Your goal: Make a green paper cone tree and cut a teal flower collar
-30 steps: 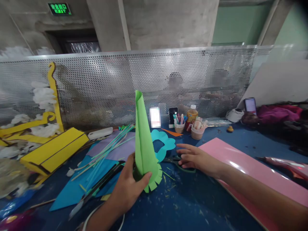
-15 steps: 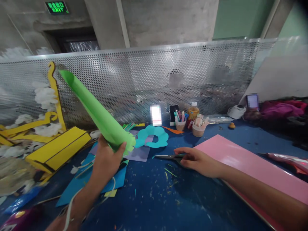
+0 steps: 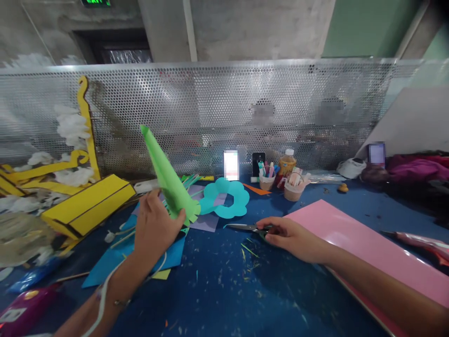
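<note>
Green paper cone point(image 3: 167, 180), tilted up and to the left, with a pointed tip and a base snipped into a fringe of small tabs. It is held above the blue paper point(image 3: 140, 260) by the left hand point(image 3: 156, 224), fingers and thumb curled round its lower end. The right hand point(image 3: 293, 236) lies low over the blue table point(image 3: 217, 299), its fingers pinching the handles of closed scissors point(image 3: 245, 227) whose blades point left. The green exit sign point(image 3: 96, 3) is cut off by the top edge, its letters unreadable, and the label on the bottle point(image 3: 286, 164) is too small to read. A teal flower cutout point(image 3: 228, 199) lies just beyond the cone, with yellow card point(image 3: 87, 206) to the left, a pink board point(image 3: 365, 243) beside the right hand, and pen cups point(image 3: 266, 183) before a perforated metal screen point(image 3: 210, 103)
</note>
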Demonstrator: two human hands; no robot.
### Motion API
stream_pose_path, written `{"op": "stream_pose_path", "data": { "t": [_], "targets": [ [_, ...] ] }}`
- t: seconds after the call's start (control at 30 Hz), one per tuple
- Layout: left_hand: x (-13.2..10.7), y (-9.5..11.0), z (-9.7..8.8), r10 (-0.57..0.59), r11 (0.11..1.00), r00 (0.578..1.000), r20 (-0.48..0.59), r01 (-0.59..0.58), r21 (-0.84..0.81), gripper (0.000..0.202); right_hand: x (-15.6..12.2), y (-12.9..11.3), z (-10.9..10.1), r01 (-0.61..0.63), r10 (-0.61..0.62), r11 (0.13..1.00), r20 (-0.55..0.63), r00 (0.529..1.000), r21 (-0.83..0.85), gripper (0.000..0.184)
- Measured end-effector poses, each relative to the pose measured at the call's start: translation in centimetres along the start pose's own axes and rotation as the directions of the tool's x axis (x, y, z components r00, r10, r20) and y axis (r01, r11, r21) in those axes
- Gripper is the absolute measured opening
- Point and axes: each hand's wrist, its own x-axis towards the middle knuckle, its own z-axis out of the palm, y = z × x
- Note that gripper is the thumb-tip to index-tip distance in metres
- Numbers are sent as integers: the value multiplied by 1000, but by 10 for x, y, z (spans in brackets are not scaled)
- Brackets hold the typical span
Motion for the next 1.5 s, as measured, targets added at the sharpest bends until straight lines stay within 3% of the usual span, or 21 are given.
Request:
{"op": "stream_pose_path", "data": {
  "t": [0.07,0.13,0.23,0.3,0.37,0.47,0.63,0.7,0.77,0.83,0.9,1.07,1.2,1.33,1.5],
  "targets": [
    [-6,15,-6,180,983,980,-91,-182,-19,47,0,-2,0,-21,21,1000,0,1000,-10,41],
    [-14,35,-6,389,920,919,59,-385,-78,28,0,-4,-1,-23,23,1000,3,1000,-15,40],
    [-25,65,5,487,864,799,353,-499,-64,45,-1,-4,-1,3,-3,1000,4,1000,-11,40],
    [-26,78,19,455,864,762,460,-502,-24,58,-1,-3,0,20,-20,1000,2,1000,-10,40],
    [-20,85,33,413,874,758,505,-486,14,62,-1,-1,1,20,-20,1000,1,1000,-16,40],
    [-6,89,47,396,884,767,505,-467,16,45,0,1,3,18,-18,1000,-2,1000,-19,39],
    [4,90,38,415,905,831,371,-421,-69,32,-2,-1,7,33,-28,998,-79,996,51,36],
    [3,90,29,400,897,892,212,-333,-291,29,-3,-3,7,71,-53,992,-171,984,101,43],
    [1,93,22,256,806,957,138,-133,-577,28,-4,-4,7,137,-90,983,-329,940,123,55],
    [-1,98,18,106,626,974,199,90,-775,30,-4,-5,4,196,-117,974,-478,871,118,66],
    [-2,104,17,48,446,955,294,243,-861,29,-5,-4,0,225,-120,965,-530,839,137,76],
    [-5,114,24,99,148,881,462,447,-882,30,-6,-3,-3,266,-140,897,-344,929,353,85],
    [-12,117,27,153,7,823,547,553,-833,31,-8,-2,0,220,-153,851,-175,973,477,89],
    [-16,123,24,188,-51,793,580,597,-800,32,-13,-4,0,178,-159,901,-80,984,395,85],
    [-18,128,22,208,-18,779,592,608,-794,34,-18,-15,1,239,-251,914,-5,968,328,93]
  ]
}}
